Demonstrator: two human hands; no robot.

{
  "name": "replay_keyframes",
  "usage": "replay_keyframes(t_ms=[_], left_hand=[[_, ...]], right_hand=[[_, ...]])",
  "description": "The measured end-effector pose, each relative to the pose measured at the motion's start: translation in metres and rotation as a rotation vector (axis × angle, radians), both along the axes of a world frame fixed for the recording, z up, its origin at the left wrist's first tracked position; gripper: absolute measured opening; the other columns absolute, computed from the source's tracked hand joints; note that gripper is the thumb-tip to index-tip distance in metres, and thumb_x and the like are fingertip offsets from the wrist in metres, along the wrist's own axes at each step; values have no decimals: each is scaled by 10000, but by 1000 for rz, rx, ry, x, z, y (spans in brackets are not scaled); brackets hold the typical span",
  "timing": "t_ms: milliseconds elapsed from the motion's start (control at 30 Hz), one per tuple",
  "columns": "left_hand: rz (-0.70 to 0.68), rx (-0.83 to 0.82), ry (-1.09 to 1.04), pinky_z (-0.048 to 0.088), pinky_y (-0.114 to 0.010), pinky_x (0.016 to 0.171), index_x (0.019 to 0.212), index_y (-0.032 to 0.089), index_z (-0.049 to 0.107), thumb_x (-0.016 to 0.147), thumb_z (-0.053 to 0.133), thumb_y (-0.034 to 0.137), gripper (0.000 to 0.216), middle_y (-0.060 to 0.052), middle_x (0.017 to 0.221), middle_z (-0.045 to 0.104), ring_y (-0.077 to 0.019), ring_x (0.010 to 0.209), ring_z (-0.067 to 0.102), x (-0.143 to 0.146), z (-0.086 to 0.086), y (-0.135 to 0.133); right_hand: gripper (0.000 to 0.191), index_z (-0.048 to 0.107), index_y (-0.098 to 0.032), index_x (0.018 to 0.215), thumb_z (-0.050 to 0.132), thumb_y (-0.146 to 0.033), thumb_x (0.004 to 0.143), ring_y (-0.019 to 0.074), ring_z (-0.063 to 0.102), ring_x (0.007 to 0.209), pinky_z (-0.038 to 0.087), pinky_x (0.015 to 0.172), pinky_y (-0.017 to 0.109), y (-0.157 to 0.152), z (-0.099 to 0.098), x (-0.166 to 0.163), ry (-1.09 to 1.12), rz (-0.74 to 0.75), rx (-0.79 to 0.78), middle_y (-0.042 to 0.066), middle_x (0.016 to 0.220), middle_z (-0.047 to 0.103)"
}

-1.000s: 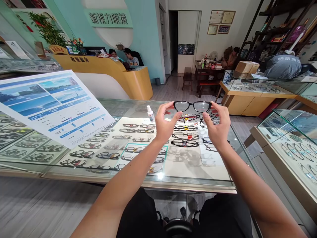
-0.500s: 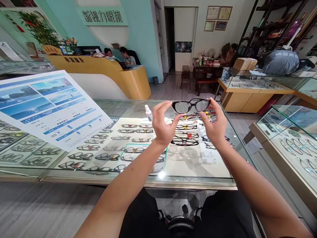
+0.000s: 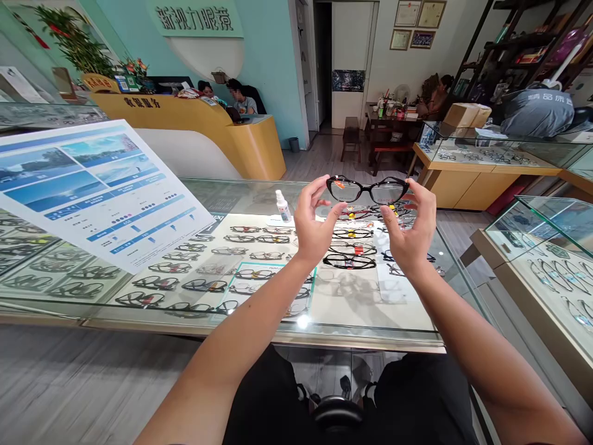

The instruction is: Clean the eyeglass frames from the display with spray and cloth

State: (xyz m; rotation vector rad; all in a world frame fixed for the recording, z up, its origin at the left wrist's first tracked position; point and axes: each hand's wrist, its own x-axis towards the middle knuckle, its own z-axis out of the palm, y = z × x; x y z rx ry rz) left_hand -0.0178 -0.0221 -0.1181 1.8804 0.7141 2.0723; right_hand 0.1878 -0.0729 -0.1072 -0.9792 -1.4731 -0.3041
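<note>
A pair of black-framed eyeglasses [image 3: 366, 189] is held up above the glass counter, its two lenses side by side and nearly level. At the left end of the frame, my left hand [image 3: 314, 224] is closed on it with the fingertips. My right hand [image 3: 411, 230] grips the opposite end, thumb below and fingers above. An orange mark shows on the left lens. The temples are mostly hidden. Under the hands, rows of eyeglasses [image 3: 349, 262] lie in the display case [image 3: 347, 337]. Left of my left hand stands a white spray bottle [image 3: 282, 208].
A printed sheet [image 3: 111, 204] tilts up over the counter's left part. Another glass case [image 3: 546, 272] stands at the right. Further back are a yellow reception desk [image 3: 254, 145] with people behind it, a dark table [image 3: 391, 120] and a cardboard box [image 3: 463, 115].
The eyeglasses have turned and levelled, and an orange mark now shows on the left lens. Both hands have shifted slightly right and up in view, still holding the frame.
</note>
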Motion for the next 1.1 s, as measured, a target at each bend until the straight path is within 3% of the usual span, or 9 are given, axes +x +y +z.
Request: replay_keyframes(t_ms=[167, 400, 633, 1100], left_hand=[[-76, -55, -32, 632, -303, 928, 1456, 336, 576, 944, 826, 504, 594, -111, 1528, 639, -290, 1414, 675, -2, -5, 11], [-67, -97, -45, 625, -322, 959, 1430, 316, 604, 917, 846, 530, 606, -110, 1489, 660, -278, 1370, 689, -4, -6, 13], [-70, -103, -56, 620, -333, 974, 1441, 323, 606, 925, 836, 531, 602, -103, 1495, 661, -270, 1358, 690, -4, -6, 12], [-59, -109, 3, 617, -315, 966, 1469, 331, 575, 946, 793, 572, 616, -104, 1507, 655, -268, 1362, 698, -5, -8, 12]], right_hand=[[619, 460, -386, 1644, 631, -506, 1061, 343, 670, 1260, 608, 1031, 590, 0, 1, 0, -58, 19, 1, 123, 1534, 625], [630, 458, -385, 1661, 631, -494, 1065, 310, 696, 1143, 617, 997, 573, 0, 1, 2, -76, -16, 4, 125, 1476, 653], [638, 426, -400, 1676, 597, -515, 1072, 308, 667, 1167, 606, 1002, 558, 0, 0, 2, -83, 6, -8, 112, 1489, 633], [579, 529, -366, 1597, 619, -542, 1053, 295, 684, 1076, 614, 976, 564, -2, 4, 1, -43, -11, -30, 120, 1412, 680]])
